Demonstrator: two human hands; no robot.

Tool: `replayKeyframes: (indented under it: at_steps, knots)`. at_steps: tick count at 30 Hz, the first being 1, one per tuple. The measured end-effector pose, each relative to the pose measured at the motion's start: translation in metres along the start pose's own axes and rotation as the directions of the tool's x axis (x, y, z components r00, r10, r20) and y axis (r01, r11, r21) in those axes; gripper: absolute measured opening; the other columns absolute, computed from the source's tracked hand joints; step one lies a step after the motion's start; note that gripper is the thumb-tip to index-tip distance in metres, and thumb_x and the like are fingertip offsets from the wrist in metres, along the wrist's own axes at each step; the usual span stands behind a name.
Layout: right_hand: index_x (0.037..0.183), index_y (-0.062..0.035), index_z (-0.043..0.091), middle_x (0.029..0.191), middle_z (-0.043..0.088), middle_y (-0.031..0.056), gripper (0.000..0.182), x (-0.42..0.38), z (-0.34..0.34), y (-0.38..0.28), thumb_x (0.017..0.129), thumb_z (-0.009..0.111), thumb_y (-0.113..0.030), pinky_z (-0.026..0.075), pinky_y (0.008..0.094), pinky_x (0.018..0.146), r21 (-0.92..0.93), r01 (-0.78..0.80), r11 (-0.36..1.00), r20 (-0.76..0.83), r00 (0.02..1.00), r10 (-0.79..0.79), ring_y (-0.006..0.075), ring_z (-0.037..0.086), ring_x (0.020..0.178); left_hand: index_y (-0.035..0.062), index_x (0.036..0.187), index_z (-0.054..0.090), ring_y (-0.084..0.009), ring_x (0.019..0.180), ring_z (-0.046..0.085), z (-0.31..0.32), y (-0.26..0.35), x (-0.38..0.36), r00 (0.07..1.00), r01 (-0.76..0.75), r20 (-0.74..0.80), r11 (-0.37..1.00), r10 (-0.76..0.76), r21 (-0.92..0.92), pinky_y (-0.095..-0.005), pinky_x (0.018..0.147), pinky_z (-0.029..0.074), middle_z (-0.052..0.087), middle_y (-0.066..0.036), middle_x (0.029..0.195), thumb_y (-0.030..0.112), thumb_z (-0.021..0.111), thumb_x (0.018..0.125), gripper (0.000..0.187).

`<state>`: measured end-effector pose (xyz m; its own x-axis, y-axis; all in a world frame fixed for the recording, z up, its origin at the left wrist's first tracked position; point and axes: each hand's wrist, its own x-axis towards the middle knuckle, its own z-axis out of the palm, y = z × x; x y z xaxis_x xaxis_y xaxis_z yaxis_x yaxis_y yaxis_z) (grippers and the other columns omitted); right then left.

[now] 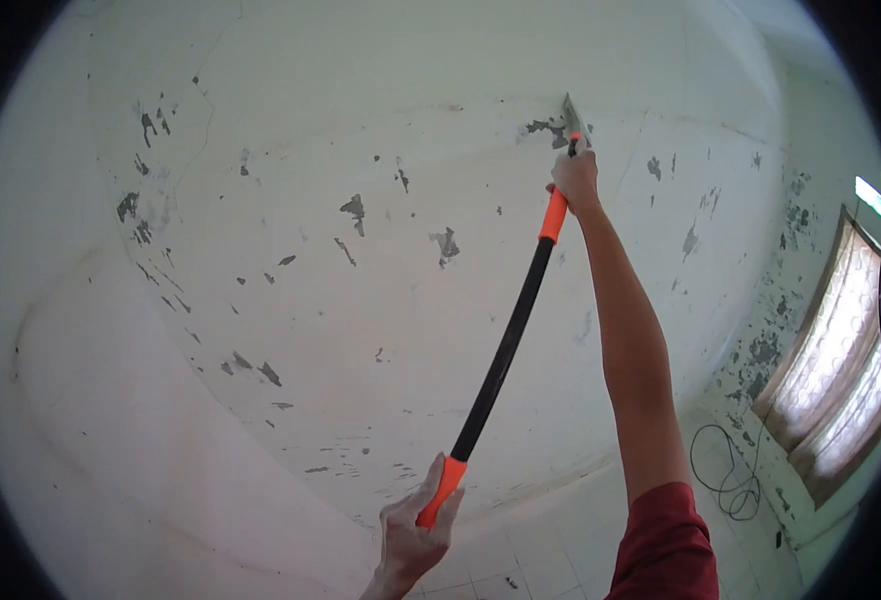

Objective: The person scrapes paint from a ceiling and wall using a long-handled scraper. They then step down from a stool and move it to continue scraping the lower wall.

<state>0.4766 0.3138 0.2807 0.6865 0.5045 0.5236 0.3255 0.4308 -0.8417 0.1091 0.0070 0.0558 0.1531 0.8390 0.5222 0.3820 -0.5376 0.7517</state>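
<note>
A long-handled scraper [505, 350] runs slantwise up the wall, its shaft black with orange grips. My right hand [576, 180] is closed around the upper orange grip, just below the metal blade [572, 116]. That blade meets the wall beside a grey bare patch [545, 127]. At the lower end, my left hand [412, 537] is wrapped around the other orange grip, its fingers dusted white. The wall [300, 340] is pale, with scattered grey patches where the coating is gone.
On the right, a curtained window [830, 360] is set in a side wall with more flaked patches. A dark coiled cable [728, 480] hangs or lies below it. Pale floor tiles [520, 555] show at the bottom.
</note>
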Motion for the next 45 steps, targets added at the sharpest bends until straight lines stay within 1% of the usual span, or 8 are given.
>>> replayKeyframes:
  at_steps: [8, 14, 16, 20, 26, 28, 31, 45]
  knots:
    - [0.134, 0.0046, 0.055, 0.089, 0.070, 0.0203, 0.039, 0.040, 0.009, 0.012, 0.098, 0.052, -0.011, 0.061, 0.0423, 0.049, -0.030, -0.053, 0.998, -0.033, 0.998, 0.052, 0.0308, 0.073, 0.058, 0.0020, 0.149, 0.061, -0.0187, 0.075, 0.074, 0.015, -0.027, 0.024, 0.996, 0.078, 0.041, 0.997, -0.077, -0.022, -0.0298, 0.075, 0.056, 0.079, -0.023, 0.101, 0.020, 0.072, 0.101, 0.052]
    - [0.162, -0.0082, 0.042, 0.076, 0.062, 0.0091, 0.054, -0.114, 0.044, 0.020, 0.109, 0.053, -0.018, 0.052, 0.0361, 0.042, 0.286, -0.087, 0.954, 0.179, 0.983, 0.036, 0.0184, 0.063, 0.050, 0.0026, 0.151, 0.058, -0.0162, 0.073, 0.071, -0.005, -0.084, -0.089, 0.989, 0.145, 0.009, 0.989, -0.145, 0.007, -0.0301, 0.071, 0.055, 0.077, -0.018, 0.093, 0.020, 0.072, 0.101, 0.055]
    - [0.167, -0.0115, 0.035, 0.074, 0.062, 0.0069, 0.060, -0.165, 0.061, 0.021, 0.109, 0.053, -0.016, 0.052, 0.0347, 0.042, 0.268, -0.044, 0.962, 0.221, 0.975, -0.017, 0.0165, 0.062, 0.050, 0.0019, 0.144, 0.063, -0.0114, 0.066, 0.062, -0.007, -0.112, -0.122, 0.914, 0.405, 0.066, 0.912, -0.401, -0.070, -0.0282, 0.065, 0.052, 0.069, -0.010, 0.078, 0.021, 0.072, 0.101, 0.048]
    - [0.169, -0.0108, 0.031, 0.071, 0.059, 0.0046, 0.064, -0.226, 0.084, -0.003, 0.109, 0.052, -0.013, 0.050, 0.0335, 0.043, 0.257, 0.016, 0.966, 0.303, 0.948, -0.097, 0.0142, 0.060, 0.049, 0.0016, 0.135, 0.067, -0.0086, 0.060, 0.054, 0.002, -0.141, -0.167, 0.899, 0.427, -0.013, 0.882, -0.438, -0.198, -0.0270, 0.059, 0.047, 0.059, -0.004, 0.069, 0.022, 0.070, 0.103, 0.039]
    - [0.167, -0.0045, 0.031, 0.064, 0.056, 0.0034, 0.062, -0.227, 0.129, -0.039, 0.107, 0.049, -0.010, 0.051, 0.0351, 0.046, 0.213, 0.193, 0.958, 0.265, 0.932, -0.247, 0.0156, 0.061, 0.048, 0.0015, 0.128, 0.069, -0.0091, 0.057, 0.053, -0.028, -0.144, -0.153, 0.922, 0.360, -0.123, 0.929, -0.368, -0.084, -0.0293, 0.055, 0.045, 0.059, -0.003, 0.066, 0.022, 0.069, 0.103, 0.033]
    - [0.160, 0.0073, 0.035, 0.066, 0.066, 0.0234, 0.062, -0.223, 0.139, -0.056, 0.100, 0.050, -0.005, 0.051, 0.0519, 0.060, 0.156, 0.270, 0.950, 0.185, 0.937, -0.297, 0.0416, 0.070, 0.064, 0.0005, 0.128, 0.069, -0.0090, 0.057, 0.054, -0.044, -0.143, -0.140, 0.930, 0.290, -0.232, 0.957, -0.286, -0.020, -0.0289, 0.056, 0.045, 0.060, -0.003, 0.066, 0.020, 0.070, 0.102, 0.033]
    - [0.159, 0.0084, 0.036, 0.069, 0.067, 0.0258, 0.062, -0.225, 0.156, -0.065, 0.100, 0.050, -0.005, 0.052, 0.0556, 0.064, 0.072, 0.289, 0.955, 0.102, 0.950, -0.295, 0.0451, 0.070, 0.067, -0.0008, 0.140, 0.065, -0.0089, 0.059, 0.056, -0.076, -0.136, -0.118, 0.936, 0.275, -0.232, 0.961, -0.266, 0.006, -0.0281, 0.058, 0.047, 0.063, -0.005, 0.068, 0.016, 0.069, 0.101, 0.042]
    - [0.160, 0.0127, 0.026, 0.073, 0.070, 0.0187, 0.068, -0.227, 0.223, -0.078, 0.098, 0.049, -0.003, 0.057, 0.0432, 0.048, 0.162, 0.084, 0.983, 0.035, 0.995, -0.091, 0.0307, 0.072, 0.058, -0.0067, 0.144, 0.062, -0.0091, 0.057, 0.056, -0.243, -0.096, -0.070, 0.971, 0.164, -0.224, 0.926, -0.089, 0.340, -0.0258, 0.058, 0.047, 0.071, -0.011, 0.074, 0.008, 0.071, 0.099, 0.048]
